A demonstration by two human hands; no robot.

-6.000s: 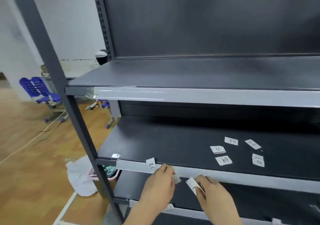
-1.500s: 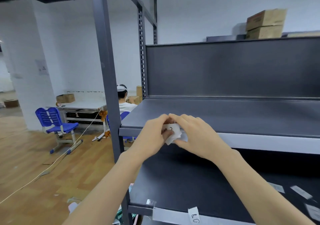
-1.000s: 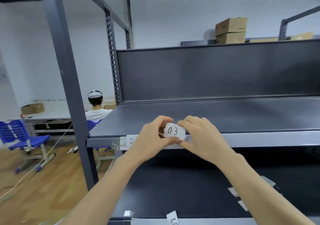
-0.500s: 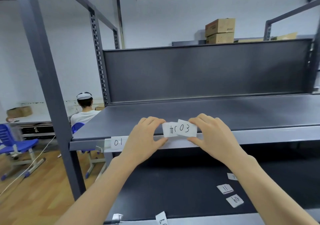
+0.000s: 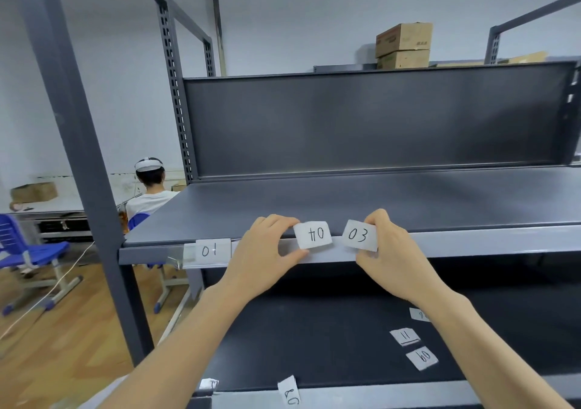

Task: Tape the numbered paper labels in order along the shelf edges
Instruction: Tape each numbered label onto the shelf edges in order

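Observation:
My left hand (image 5: 264,251) pinches a white paper label reading 04 upside down (image 5: 313,234) against the grey front edge of the upper shelf (image 5: 471,242). My right hand (image 5: 390,251) pinches a second label marked 03 (image 5: 359,235) just to its right, also at the edge. A label marked 01 (image 5: 211,250) is stuck on the same edge further left, under clear tape. On the lower shelf lie loose labels, among them 11 (image 5: 405,336) and 09 (image 5: 422,357). Another label, 08 (image 5: 289,391), hangs on the lower shelf's front edge.
A grey steel upright (image 5: 78,144) stands at the left of the rack. Behind it a person in a white shirt (image 5: 151,195) sits at a desk, with a blue chair (image 5: 28,251) on the wooden floor. Cardboard boxes (image 5: 404,45) sit above the back panel.
My hands came up from the lower shelf to the upper shelf edge. In the last second they moved apart, so the overlapping 04 and 03 labels are now separate, one in each hand.

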